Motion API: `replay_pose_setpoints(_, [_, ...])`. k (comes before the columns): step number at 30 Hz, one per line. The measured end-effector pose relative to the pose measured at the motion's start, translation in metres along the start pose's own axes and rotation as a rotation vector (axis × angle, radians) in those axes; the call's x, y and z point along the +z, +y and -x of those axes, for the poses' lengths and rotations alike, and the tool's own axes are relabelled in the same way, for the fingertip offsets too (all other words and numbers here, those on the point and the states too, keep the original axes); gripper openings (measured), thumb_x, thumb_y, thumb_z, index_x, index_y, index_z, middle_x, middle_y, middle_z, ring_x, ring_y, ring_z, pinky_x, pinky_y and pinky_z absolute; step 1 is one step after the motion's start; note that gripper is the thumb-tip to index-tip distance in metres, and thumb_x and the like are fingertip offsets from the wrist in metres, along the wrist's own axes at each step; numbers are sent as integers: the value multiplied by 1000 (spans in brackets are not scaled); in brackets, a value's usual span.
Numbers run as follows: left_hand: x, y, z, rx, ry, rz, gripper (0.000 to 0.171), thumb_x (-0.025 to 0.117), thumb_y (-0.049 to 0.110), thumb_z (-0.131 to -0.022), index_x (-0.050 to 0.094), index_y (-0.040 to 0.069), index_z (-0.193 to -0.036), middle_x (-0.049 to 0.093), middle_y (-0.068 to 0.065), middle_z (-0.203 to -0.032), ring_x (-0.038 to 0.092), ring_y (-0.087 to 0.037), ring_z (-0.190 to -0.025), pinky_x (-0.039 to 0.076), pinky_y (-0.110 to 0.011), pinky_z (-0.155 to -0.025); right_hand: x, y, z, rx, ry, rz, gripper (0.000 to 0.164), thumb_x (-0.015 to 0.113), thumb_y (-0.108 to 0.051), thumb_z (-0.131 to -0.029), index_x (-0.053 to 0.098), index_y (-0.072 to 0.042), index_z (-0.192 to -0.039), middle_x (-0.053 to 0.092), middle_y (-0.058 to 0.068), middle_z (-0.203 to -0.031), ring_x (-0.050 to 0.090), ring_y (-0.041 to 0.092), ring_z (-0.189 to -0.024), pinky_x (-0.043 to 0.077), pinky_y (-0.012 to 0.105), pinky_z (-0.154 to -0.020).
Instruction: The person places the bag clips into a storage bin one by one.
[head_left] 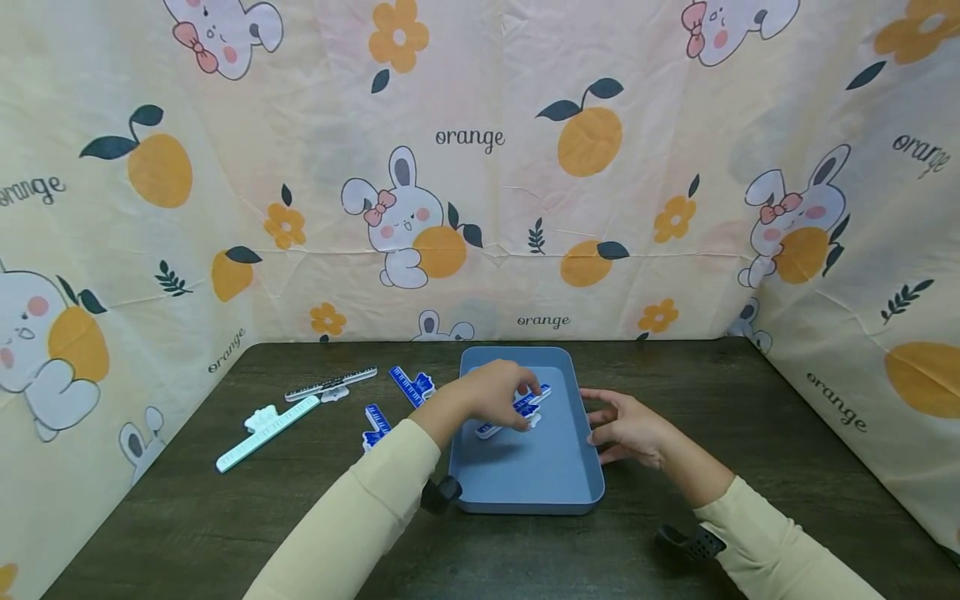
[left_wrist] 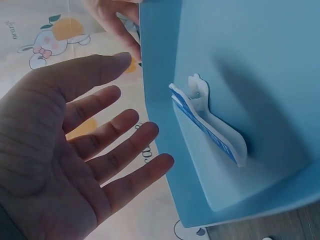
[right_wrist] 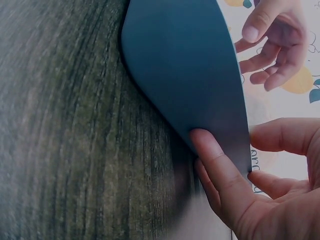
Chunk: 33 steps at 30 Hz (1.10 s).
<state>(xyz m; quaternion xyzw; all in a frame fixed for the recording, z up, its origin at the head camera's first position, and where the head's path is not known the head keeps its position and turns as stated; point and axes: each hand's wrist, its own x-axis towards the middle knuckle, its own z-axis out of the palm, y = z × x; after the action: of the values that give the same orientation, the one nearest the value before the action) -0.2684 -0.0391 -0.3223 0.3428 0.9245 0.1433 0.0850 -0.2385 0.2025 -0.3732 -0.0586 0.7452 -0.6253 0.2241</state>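
A blue rectangular tray [head_left: 525,479] sits on the dark table. Inside it lies a blue-and-white plastic clip [left_wrist: 212,125] with ruler-like markings. My left hand [head_left: 498,398] hovers above this clip, partly covering it in the head view. In the left wrist view its fingers are spread and loosely bent, with nothing between them and a gap to the clip. At the tray's right side is my right hand [head_left: 630,429]. Its fingertips [right_wrist: 207,145] touch the outer wall, while other fingers are near the rim.
Left of the tray, two more blue-and-white clips [head_left: 408,386] lie on the wooden table [head_left: 315,533], partly behind the left forearm. Farther left are a mint-green clip [head_left: 270,432] and a black-and-white clip [head_left: 330,384]. A patterned cloth [head_left: 495,208] hangs behind the table.
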Motion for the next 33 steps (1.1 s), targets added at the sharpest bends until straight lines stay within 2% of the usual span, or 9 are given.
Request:
replay_pose_setpoints(9, [-5,3,12,75,47,-22,46,77,30,-83,66,12,-123,64,-8,-119,60,-16,-96,51,-32,-82,0,0,0,2,-1,-1,84,59,14,-82,17,2,-153,49,34,-131,65,29,-91,57,47,-69])
replay_pose_setpoints(16, [-7,5,24,102,89,26,45,76,30,-84,66,11,-123,64,-9,-117,63,-22,-99,52,-30,-79,0,0,0,-3,3,-1,83,59,14,-81,18,2,-152,49,35,-131,65,29,-92,57,48,-70])
replay_pose_setpoints(24, [-6,4,37,119,139,5,45,76,33,-83,65,15,-123,62,-4,-117,62,-20,-103,53,-33,-83,1,1,0,-11,4,-2,83,59,14,-81,17,2,-153,49,35,-131,65,30,-92,57,47,-69])
replay_pose_setpoints(33, [-7,0,53,130,180,28,45,77,32,-82,65,14,-122,60,-4,-120,63,-21,-104,52,-36,-85,2,1,1,-14,0,-3,83,59,14,-82,17,1,-153,50,34,-130,65,29,-90,57,47,-68])
